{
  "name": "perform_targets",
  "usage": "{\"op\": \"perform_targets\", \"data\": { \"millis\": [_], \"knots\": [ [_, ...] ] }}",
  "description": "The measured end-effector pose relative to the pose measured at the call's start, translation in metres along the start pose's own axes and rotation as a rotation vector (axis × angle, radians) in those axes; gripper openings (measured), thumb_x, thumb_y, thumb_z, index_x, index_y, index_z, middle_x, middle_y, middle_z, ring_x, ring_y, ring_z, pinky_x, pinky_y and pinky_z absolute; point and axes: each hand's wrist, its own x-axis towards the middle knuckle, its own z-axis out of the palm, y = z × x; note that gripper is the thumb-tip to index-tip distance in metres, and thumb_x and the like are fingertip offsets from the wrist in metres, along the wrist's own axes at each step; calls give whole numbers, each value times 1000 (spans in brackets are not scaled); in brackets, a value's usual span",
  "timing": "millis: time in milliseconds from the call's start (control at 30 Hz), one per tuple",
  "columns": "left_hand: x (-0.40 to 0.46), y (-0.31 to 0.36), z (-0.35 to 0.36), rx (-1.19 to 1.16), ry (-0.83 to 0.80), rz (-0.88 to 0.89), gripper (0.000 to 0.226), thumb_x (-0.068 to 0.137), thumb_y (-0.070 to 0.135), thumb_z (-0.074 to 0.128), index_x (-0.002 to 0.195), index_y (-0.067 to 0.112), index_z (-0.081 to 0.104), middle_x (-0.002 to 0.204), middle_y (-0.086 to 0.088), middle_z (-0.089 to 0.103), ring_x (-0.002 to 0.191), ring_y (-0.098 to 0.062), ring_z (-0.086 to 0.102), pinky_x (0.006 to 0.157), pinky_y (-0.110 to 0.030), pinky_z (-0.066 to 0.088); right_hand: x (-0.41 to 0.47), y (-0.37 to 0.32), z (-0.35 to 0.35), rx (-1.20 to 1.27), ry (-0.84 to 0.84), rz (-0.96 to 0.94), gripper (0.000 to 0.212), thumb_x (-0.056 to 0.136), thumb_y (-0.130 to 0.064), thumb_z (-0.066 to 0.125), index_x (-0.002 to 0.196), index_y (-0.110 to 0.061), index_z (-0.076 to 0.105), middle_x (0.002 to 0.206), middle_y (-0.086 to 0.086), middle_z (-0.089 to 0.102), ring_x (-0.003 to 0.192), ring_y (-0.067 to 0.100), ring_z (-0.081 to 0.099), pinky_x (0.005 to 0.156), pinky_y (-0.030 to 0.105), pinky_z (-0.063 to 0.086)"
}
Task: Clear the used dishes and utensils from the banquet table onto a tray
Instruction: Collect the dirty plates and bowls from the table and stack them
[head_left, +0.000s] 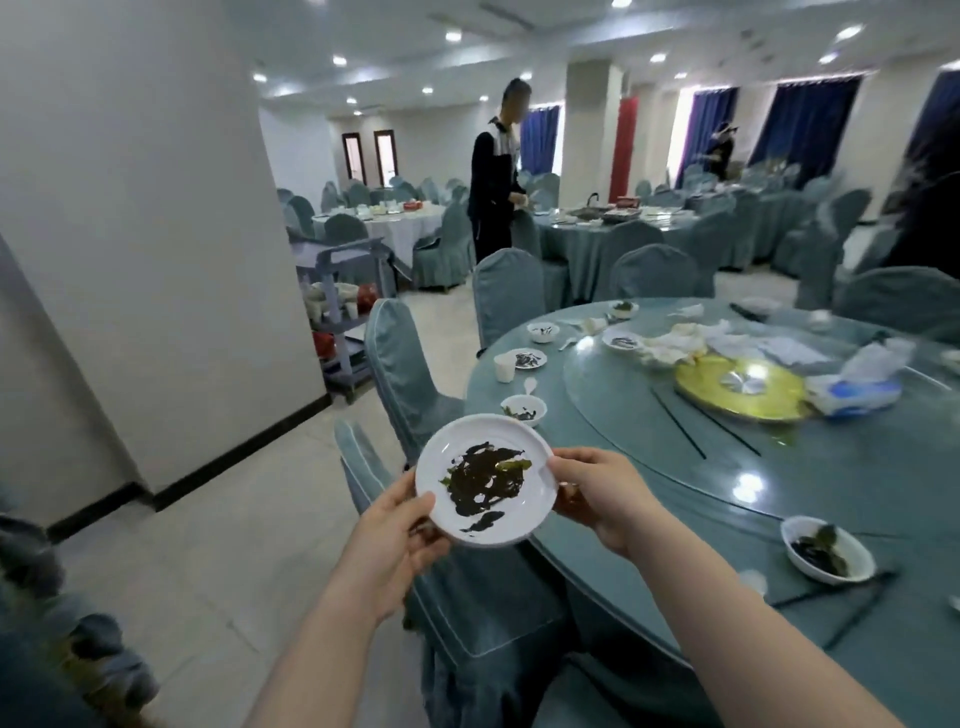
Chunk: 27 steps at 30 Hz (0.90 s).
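I hold a white plate (483, 480) smeared with dark leftovers in the air, left of the round banquet table (857, 483). My left hand (400, 530) grips its lower left rim with the thumb on top. My right hand (602, 499) grips the right rim. On the table stand a bowl of dark scraps (523, 409), a white cup (504, 367), a small plate (530, 358), two more bowls (543, 331) (828, 548), a white spoon (530, 385) and black chopsticks (678, 423).
Blue-covered chairs (405, 364) stand between me and the table. A grey service cart (337, 306) with dishes waits by the white pillar on the left. A glass turntable (623, 405) holds crumpled napkins (680, 340) and a tissue pack (862, 384). A person (493, 176) works at a far table.
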Motion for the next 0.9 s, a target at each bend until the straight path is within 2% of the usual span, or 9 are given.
{"op": "perform_targets", "data": {
  "millis": [133,233,333,500,633,767,900],
  "knots": [
    [39,2,37,43,-162,-48,31,95,5,49,117,25,61,90,-6,75,71,-16,67,58,-28,58,1,-15,-35,21,119,-43,10,87,-3,62,94,-5,69,69,6,70,54,14,61,57,24,55],
    [69,1,54,97,-290,-67,36,95,5,49,124,25,57,92,-5,75,69,-15,67,57,-28,56,1,-22,-54,-51,208,-58,12,88,-1,61,91,-8,70,64,5,66,52,13,58,56,22,54],
    [99,3,66,115,-414,-104,39,95,6,50,128,28,53,93,-6,75,68,-15,69,58,-27,55,8,-27,-59,-60,330,-46,14,89,-1,59,95,-8,69,69,9,62,58,16,54,55,23,54],
    [147,14,73,139,-554,-153,37,96,9,52,123,34,54,95,-6,75,66,-14,67,61,-28,56,29,-31,-46,23,478,-42,16,92,1,54,100,-6,66,48,-6,61,43,8,56,61,29,53],
    [173,24,65,146,-614,-177,36,96,10,52,123,33,54,98,-6,75,68,-14,68,62,-27,55,44,-32,-28,71,554,-54,17,91,1,54,100,-7,67,48,-6,60,45,8,58,59,28,53],
    [192,35,55,148,-627,-182,37,96,8,50,127,28,54,92,-3,75,65,-13,69,58,-25,55,60,-35,-8,137,594,-59,15,88,0,59,99,-7,66,70,5,71,60,17,62,58,28,53],
    [205,45,39,133,-600,-163,35,96,8,49,123,29,57,91,-2,75,65,-13,68,57,-25,54,78,-34,11,140,562,-73,11,87,0,61,94,-7,66,69,5,72,55,15,63,55,26,53]
  ]
}}
